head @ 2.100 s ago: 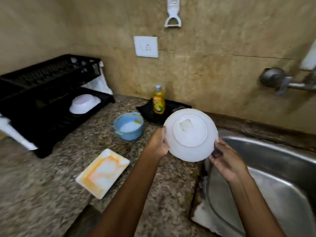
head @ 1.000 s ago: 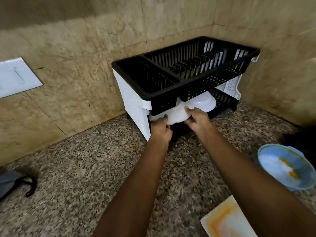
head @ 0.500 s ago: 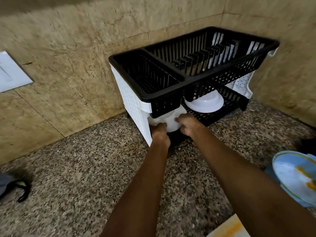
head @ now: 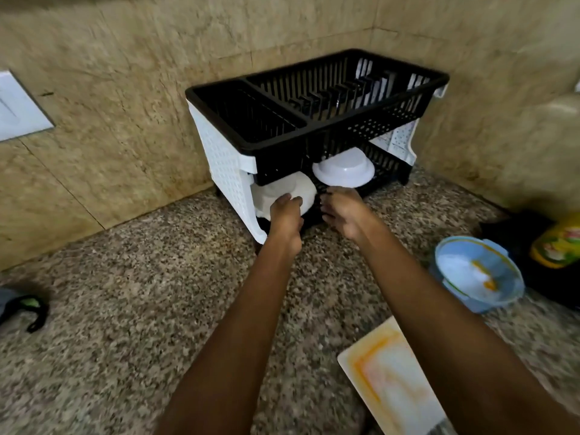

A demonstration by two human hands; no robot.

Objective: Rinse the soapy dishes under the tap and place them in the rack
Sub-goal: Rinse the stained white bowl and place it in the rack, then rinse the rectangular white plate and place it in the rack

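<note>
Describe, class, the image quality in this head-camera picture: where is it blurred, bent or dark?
Head view: both forearms and the tray at the bottom edge smear with motion blur; the wide lens bows the wall lines and stretches the corners; the rack stays fairly sharp; its lower shelf sits in shadow around the white bowls.
</note>
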